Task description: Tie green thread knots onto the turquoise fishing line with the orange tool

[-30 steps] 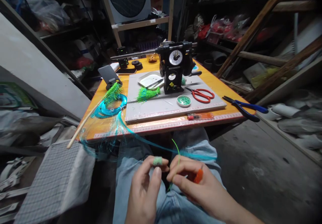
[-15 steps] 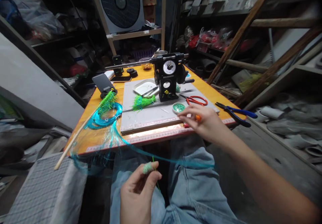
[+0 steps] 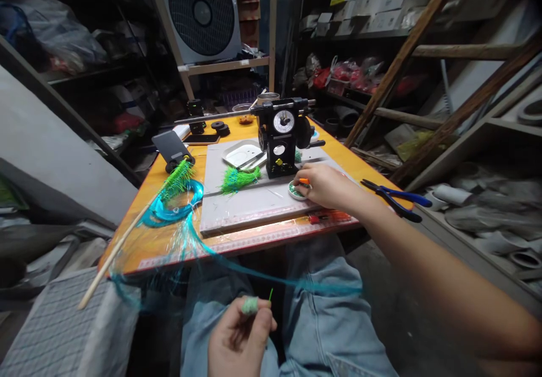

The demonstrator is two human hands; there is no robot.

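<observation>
Low over my lap, my left hand (image 3: 243, 337) is closed in a pinch on a thin green strand (image 3: 271, 294), whose tip sticks up past the thumb. Pale green wrapping (image 3: 249, 306) covers part of its index finger. My right hand (image 3: 324, 185) reaches over the board, fingertips bunched down in a small round dish (image 3: 296, 197) of green beads (image 3: 292, 188). A small orange thing (image 3: 304, 181) shows among those fingers; what they pinch is hidden. Left of the dish lies a bundle of green and blue bristles (image 3: 239, 179).
A black hand-cranked winder (image 3: 283, 140) stands on the grey board (image 3: 237, 210). Blue-handled pliers (image 3: 396, 196) lie at the table's right edge. On the left are coiled blue strands (image 3: 171, 210), a stick with green bristles (image 3: 118, 241) and a propped phone (image 3: 173, 147).
My right hand has moved forward and left, from beside the dish into it, and now covers the red-handled tool behind. My left hand has dropped slightly, still pinching the strand.
</observation>
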